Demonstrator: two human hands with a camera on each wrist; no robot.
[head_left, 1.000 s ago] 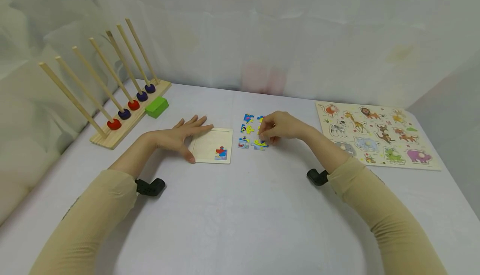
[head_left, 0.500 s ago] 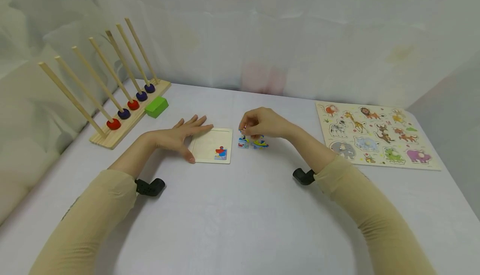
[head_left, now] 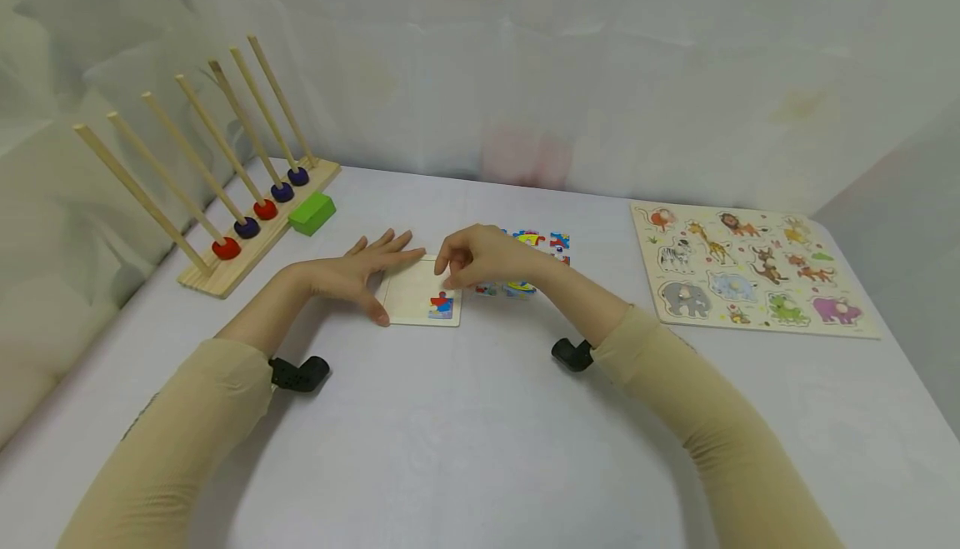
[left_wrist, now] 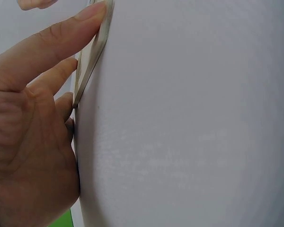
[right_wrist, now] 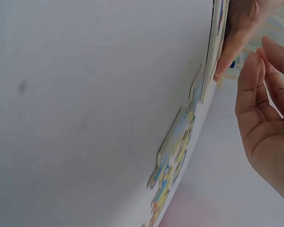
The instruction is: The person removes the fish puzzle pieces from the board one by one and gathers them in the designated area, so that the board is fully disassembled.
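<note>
My left hand point(head_left: 347, 276) lies spread around the left side of a small wooden puzzle tray point(head_left: 405, 291). Its straight thumb point(left_wrist: 92, 16) presses the near edge, while the other fingers reach the far edge. One red-and-blue puzzle piece point(head_left: 441, 305) sits in the tray's near right corner. Over the tray's right side, my right hand point(head_left: 487, 255) pinches a small puzzle piece, mostly hidden by the fingertips. In the right wrist view, thumb and fingertips of the right hand point(right_wrist: 270, 104) come together. Several loose puzzle pieces point(head_left: 528, 238) lie right of the tray, partly behind the right hand.
At the left stands a wooden peg rack point(head_left: 217, 278) with red and dark blue rings, a green block point(head_left: 312, 214) against it. A large animal puzzle board point(head_left: 757, 270) lies at the right. White cloth hangs behind the table.
My right hand has moved left, from the loose pieces to over the tray, carrying the pinched puzzle piece; more pieces now show behind it. The left hand has stayed put.
</note>
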